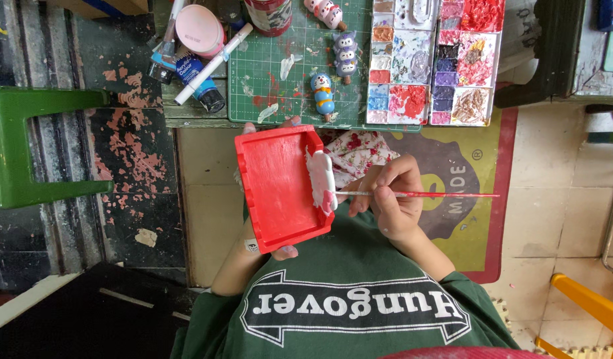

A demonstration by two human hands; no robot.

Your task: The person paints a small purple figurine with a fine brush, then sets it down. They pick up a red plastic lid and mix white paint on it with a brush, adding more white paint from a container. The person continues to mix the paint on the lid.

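Gripping a red tray (276, 186), the left hand (284, 252) hides beneath it; the right hand (393, 199) pinches a thin brush (426, 195). Paint palette (436, 60), figurines (324, 93) and tubes (200, 80) crowd the surface (193, 113) ahead.

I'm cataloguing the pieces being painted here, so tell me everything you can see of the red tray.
The red tray is a shallow rectangular dish with a raised rim and small notches along its lower left edge. It looks evenly coated in glossy red paint; a white and pink figure sits on its right edge. It is held tilted above the lap, below the green mat. The left hand grips it from beneath, fingertips showing at top and bottom. The brush in the right hand touches the figure.
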